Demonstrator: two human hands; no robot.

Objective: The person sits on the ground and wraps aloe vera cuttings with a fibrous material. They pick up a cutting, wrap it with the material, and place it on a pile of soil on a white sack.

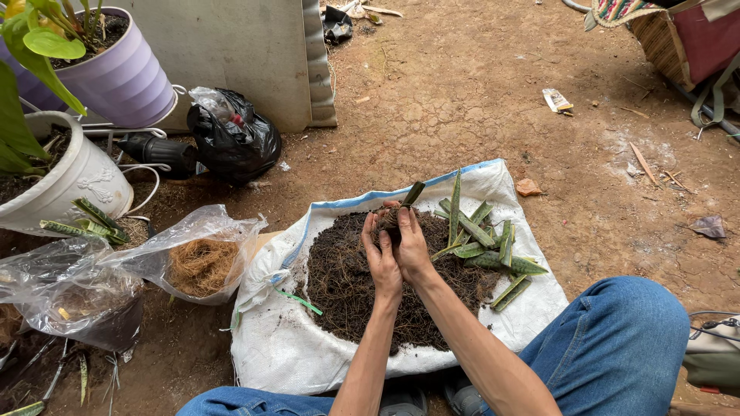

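Though the root ball (pixel 389 219) is mostly hidden between the fingers, the left hand (pixel 383 262) and right hand (pixel 412 245) both clasp it, palms together, above the soil heap (pixel 347 285) on the white sack (pixel 285 347); only one leaf (pixel 413 193) protrudes.

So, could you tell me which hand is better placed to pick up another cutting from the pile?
Probably the right hand. Both hands cup a rooted cutting over the soil, but the cuttings lie just to the right, while the left hand sits on the far side.
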